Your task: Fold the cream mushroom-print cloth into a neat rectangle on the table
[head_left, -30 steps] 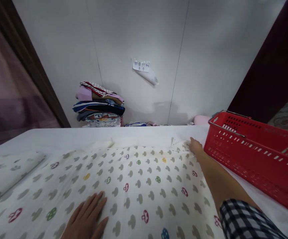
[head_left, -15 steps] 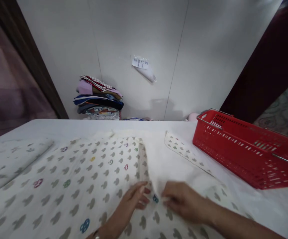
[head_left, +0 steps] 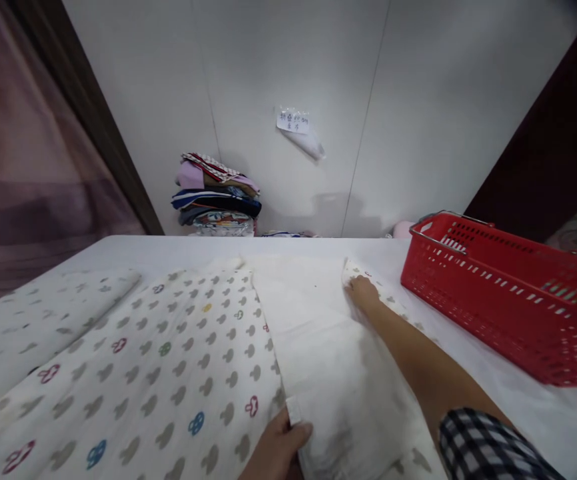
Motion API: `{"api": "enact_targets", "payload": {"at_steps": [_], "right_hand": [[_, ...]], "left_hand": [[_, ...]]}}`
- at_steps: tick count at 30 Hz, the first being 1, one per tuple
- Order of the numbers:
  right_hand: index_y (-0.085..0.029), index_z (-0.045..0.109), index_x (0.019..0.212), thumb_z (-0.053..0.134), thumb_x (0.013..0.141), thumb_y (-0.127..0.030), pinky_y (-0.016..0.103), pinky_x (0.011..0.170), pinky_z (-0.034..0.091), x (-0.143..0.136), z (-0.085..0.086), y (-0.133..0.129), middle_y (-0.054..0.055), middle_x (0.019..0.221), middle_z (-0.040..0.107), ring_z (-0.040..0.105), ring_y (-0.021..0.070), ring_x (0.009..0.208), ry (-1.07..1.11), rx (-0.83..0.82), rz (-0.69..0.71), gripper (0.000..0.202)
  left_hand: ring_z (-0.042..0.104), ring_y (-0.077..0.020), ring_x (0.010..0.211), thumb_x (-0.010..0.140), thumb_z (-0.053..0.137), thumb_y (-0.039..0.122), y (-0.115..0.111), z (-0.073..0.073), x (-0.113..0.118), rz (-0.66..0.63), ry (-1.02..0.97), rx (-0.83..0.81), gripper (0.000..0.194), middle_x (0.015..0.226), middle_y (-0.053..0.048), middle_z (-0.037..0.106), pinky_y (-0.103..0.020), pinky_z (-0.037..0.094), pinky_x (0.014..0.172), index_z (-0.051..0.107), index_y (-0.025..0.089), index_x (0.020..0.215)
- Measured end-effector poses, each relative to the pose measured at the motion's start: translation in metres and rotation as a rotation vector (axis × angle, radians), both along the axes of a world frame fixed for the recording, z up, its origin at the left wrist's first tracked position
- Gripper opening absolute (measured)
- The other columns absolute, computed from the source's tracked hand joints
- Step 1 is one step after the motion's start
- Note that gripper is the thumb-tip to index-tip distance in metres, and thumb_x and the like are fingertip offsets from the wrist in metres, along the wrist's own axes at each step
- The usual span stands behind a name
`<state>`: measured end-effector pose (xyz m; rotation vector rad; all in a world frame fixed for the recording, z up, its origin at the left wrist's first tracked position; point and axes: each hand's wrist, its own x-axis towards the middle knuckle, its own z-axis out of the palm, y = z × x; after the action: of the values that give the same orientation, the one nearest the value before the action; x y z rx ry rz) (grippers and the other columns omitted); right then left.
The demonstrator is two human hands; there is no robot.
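A large white cloth printed with grey and coloured mushrooms [head_left: 188, 360] lies spread over the table in front of me. Part of it is turned so its plain white side [head_left: 318, 333] faces up in the middle. My left hand [head_left: 281, 443] is closed on the near edge of this plain part, thumb on top, beside a small white label [head_left: 293, 409]. Farther away, my right hand [head_left: 362, 292] has its fingers bent onto the far right edge, where a narrow printed strip shows. Its fingertips are partly hidden, and the forearm lies across the cloth's right side.
To the right stands a red plastic basket [head_left: 498, 300] with metal handles. Another white printed cloth [head_left: 43, 320] lies at the left. Stacked folded clothes [head_left: 218, 197] sit behind the white table [head_left: 133, 248], against a wall with a paper note [head_left: 293, 122].
The plain side now covers the middle, where printed cloth and bare table showed. My right hand has moved away to the far right edge; my left hand has come nearer and closed on the near edge.
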<state>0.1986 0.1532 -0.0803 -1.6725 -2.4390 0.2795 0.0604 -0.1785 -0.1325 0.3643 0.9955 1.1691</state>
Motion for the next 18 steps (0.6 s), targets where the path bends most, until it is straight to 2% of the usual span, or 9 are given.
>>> {"api": "enact_targets", "payload": {"at_steps": [2,4,7,9,11,14,16,18], "right_hand": [[-0.007,0.065,0.097,0.046,0.088,-0.016,0.030,0.087,0.039,0.000,-0.001,0.006,0.017,0.111,0.059,0.053,0.0233,0.108,0.013,0.000,-0.014,0.022],[-0.006,0.065,0.095,0.039,0.091,-0.014,0.028,0.084,0.038,0.005,0.006,0.011,0.015,0.104,0.061,0.056,0.0199,0.101,0.046,0.003,-0.040,0.027],[-0.008,0.063,0.094,0.032,0.093,-0.021,0.025,0.076,0.040,0.019,0.031,0.011,0.012,0.093,0.063,0.057,0.0180,0.090,0.135,0.047,-0.073,0.034],[-0.011,0.061,0.095,0.030,0.094,-0.028,0.023,0.070,0.040,0.031,0.055,-0.005,0.008,0.087,0.063,0.056,0.0166,0.083,0.200,0.082,-0.059,0.035],[-0.014,0.059,0.094,0.031,0.094,-0.035,0.022,0.063,0.039,0.041,0.077,-0.040,0.002,0.078,0.059,0.053,0.0146,0.074,0.322,0.076,0.033,0.036],[-0.017,0.058,0.084,0.038,0.092,-0.044,0.022,0.057,0.036,0.051,0.101,-0.122,-0.001,0.068,0.051,0.047,0.0124,0.064,0.549,-0.054,0.348,0.035],[-0.018,0.058,0.080,0.042,0.092,-0.043,0.022,0.060,0.036,0.052,0.105,-0.182,-0.001,0.070,0.052,0.047,0.0121,0.066,0.551,-0.137,0.562,0.032],[-0.019,0.060,0.086,0.042,0.093,-0.037,0.024,0.066,0.038,0.051,0.100,-0.233,0.000,0.078,0.056,0.050,0.0127,0.072,0.503,-0.196,0.728,0.027]], "left_hand": [[0.060,-0.0330,0.105,0.059,0.075,0.040,-0.003,0.002,0.001,-0.010,0.030,0.002,0.057,0.107,-0.013,0.067,-0.048,0.045,0.092,0.061,0.018,0.110],[0.060,-0.0316,0.105,0.060,0.075,0.037,-0.005,0.010,0.001,-0.009,0.075,-0.003,0.053,0.107,-0.012,0.068,-0.047,0.045,0.094,0.063,0.018,0.108],[0.060,-0.0284,0.106,0.064,0.071,0.032,-0.008,0.026,0.004,0.024,0.131,0.014,0.048,0.109,-0.011,0.067,-0.042,0.046,0.093,0.062,0.018,0.110],[0.061,-0.0275,0.102,0.068,0.068,0.031,-0.009,0.040,0.007,0.040,0.139,0.006,0.049,0.109,-0.011,0.067,-0.041,0.049,0.087,0.060,0.018,0.114],[0.062,-0.0265,0.098,0.070,0.066,0.030,-0.010,0.057,0.011,0.054,0.140,-0.002,0.051,0.110,-0.012,0.067,-0.039,0.051,0.080,0.057,0.019,0.118],[0.064,-0.0243,0.092,0.071,0.064,0.028,-0.012,0.084,0.018,0.084,0.168,-0.006,0.047,0.111,-0.012,0.066,-0.036,0.053,0.072,0.056,0.019,0.117],[0.065,-0.0229,0.085,0.073,0.063,0.025,-0.015,0.099,0.024,0.096,0.189,-0.002,0.043,0.108,-0.012,0.066,-0.033,0.053,0.067,0.056,0.017,0.114],[0.065,-0.0215,0.081,0.074,0.061,0.022,-0.020,0.108,0.028,0.104,0.176,0.011,0.040,0.103,-0.012,0.067,-0.031,0.053,0.064,0.056,0.016,0.113]]}}
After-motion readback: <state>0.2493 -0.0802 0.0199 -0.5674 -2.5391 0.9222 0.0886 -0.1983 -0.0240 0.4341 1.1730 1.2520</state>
